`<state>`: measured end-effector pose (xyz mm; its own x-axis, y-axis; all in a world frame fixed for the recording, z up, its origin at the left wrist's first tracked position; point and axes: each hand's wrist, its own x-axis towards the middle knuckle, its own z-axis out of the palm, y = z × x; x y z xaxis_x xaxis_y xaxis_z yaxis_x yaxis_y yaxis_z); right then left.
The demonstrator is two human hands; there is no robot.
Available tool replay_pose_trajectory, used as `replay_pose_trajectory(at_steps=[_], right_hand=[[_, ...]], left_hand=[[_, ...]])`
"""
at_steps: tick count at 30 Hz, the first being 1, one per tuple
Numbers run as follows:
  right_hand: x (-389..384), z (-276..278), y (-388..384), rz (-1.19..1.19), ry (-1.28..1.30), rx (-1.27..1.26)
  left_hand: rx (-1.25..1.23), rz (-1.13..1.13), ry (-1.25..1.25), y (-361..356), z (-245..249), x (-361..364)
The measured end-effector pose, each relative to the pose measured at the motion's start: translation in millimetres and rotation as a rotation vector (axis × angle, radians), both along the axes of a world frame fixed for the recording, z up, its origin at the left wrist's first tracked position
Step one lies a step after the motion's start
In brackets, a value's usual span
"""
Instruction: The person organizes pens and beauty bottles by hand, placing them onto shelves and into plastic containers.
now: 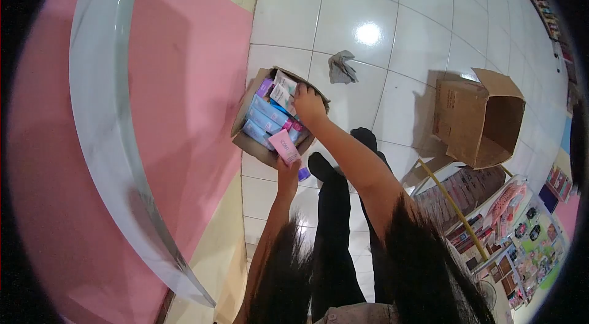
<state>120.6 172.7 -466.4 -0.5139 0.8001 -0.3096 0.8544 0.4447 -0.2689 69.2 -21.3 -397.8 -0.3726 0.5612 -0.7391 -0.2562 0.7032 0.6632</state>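
An open cardboard box [238, 123] stands on the tiled floor against the pink wall, filled with several tubes and small cartons. Pinched in my left hand [288, 171], a pink package [284, 145] is held over the box's near edge. My right hand [308, 105] reaches into the box's right side, its fingers closed at a white carton [284, 98]; whether it grips that carton is unclear. Light blue tubes [264, 117] lie in the middle of the box, with a purple carton [265, 87] at its upper left. A purple-capped item [304, 174] shows beside my left hand.
A grey crumpled cloth [342, 68] lies on the floor beyond the box. Another open cardboard box [475, 118] stands at the right. Below it is a display case [491, 226] with goods. A white marble-like curved edge [101, 79] runs along the left.
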Motion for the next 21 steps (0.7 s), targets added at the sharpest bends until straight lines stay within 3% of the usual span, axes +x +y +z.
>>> replay_pose_trajectory(at_steps=[8,11,14,17,20,21], right_hand=[[-3,11,19,0.148,-0.140,-0.157],[-1,36,12,0.033,-0.034,-0.091],[12,40,10,-0.085,0.136,-0.332],[19,12,6,0.043,0.143,-0.223],[10,20,-2,0.023,0.230,-0.070],[9,24,-3,0.051,0.170,-0.135]], left_hand=[[-0.024,-0.017,-0.015,-2,1,-3],[-0.019,-0.029,-0.014,-3,0,-7],[0.000,0.001,-0.047,-4,2,-9],[-0.015,0.028,-0.087,6,12,-9],[-0.011,0.022,-0.075,4,16,-6],[-0.012,0.007,-0.064,3,14,-6]])
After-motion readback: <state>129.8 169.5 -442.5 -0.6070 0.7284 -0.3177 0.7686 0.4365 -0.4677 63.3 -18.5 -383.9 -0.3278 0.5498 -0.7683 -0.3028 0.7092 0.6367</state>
